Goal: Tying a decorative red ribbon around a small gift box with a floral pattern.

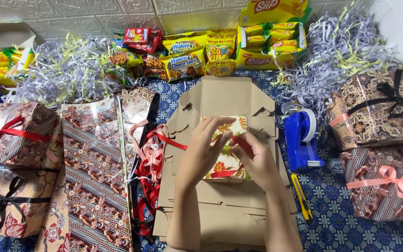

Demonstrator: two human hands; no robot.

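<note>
On the blue patterned floor cloth (350, 219) I see a spread of flat brown cardboard box blanks (225, 200) stacked in the middle, and my view looks straight down on them. Along the far edge lie heaps of shredded paper (66, 70), pale grey and yellow, with a row of yellow snack packets (197, 58) between them. A long sheet of batik wrapping paper (96, 172) runs down the left, beside wrapped boxes tied with red ribbon (17, 133) and black ribbon (10, 200). Two more wrapped boxes sit at the right, one with a black bow (378, 105), one with a pink bow (383, 182). A tangle of red and pink ribbon (148, 163) lies just left of the cardboard.

A small floral-wrapped box (227, 163) rests on the cardboard stack. The left hand (204, 144) lies over its top, fingers curled onto the paper. The right hand (255, 156) pinches a red ribbon (239, 140) against the box's right side. A blue tape dispenser (302, 140) stands just right of the cardboard, with a yellow utility knife (301, 196) below it.
</note>
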